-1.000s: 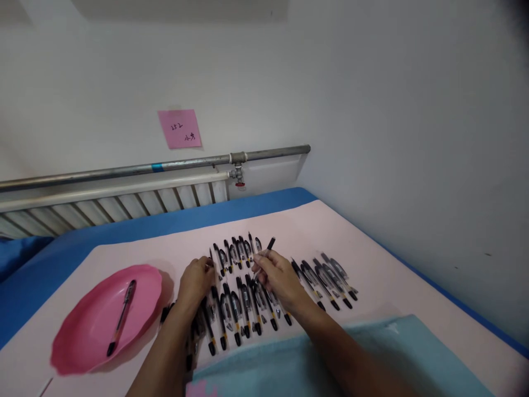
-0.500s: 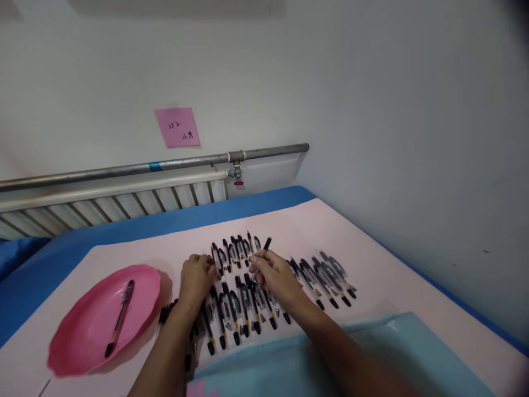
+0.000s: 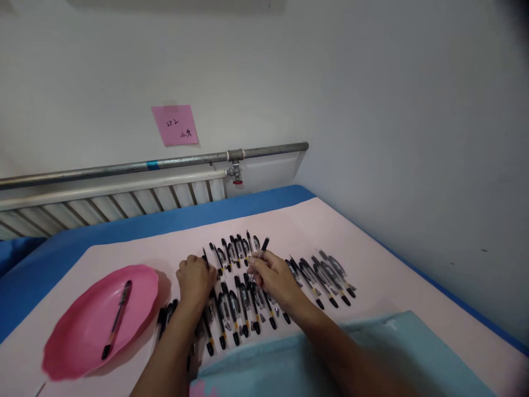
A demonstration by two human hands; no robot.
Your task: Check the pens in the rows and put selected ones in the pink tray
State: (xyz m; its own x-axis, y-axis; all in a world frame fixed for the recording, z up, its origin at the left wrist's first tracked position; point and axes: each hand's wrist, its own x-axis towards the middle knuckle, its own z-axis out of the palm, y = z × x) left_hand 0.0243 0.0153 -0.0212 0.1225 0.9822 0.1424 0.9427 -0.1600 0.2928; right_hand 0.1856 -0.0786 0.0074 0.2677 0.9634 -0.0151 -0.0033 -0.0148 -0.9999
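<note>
My right hand (image 3: 276, 278) is closed in a pinch on a clear pen barrel (image 3: 263, 249) whose black end points up and away. To its left, my left hand (image 3: 194, 280) is closed round a thin dark pen part (image 3: 205, 257), its pointed tip rising past the fingers and the rest covered. Under and between both hands lie rows of disassembled black pens (image 3: 234, 306), with caps, clear barrels and small metal tips side by side. A shorter row (image 3: 235, 251) lies beyond the fingers. More pen parts (image 3: 326, 278) spread to the right of my right hand.
A pink scalloped dish (image 3: 74, 331) at the left holds one capped pen (image 3: 117, 318). Light blue cloth (image 3: 413, 353) lies near me over the pale pink table cover (image 3: 397, 281). A radiator (image 3: 124, 207) and metal pipe (image 3: 185, 161) run along the back wall.
My left hand has shifted slightly left, and a thin dark pen part now sticks up from its fingers. The right hand still holds the barrel, with its black end dipped slightly left.
</note>
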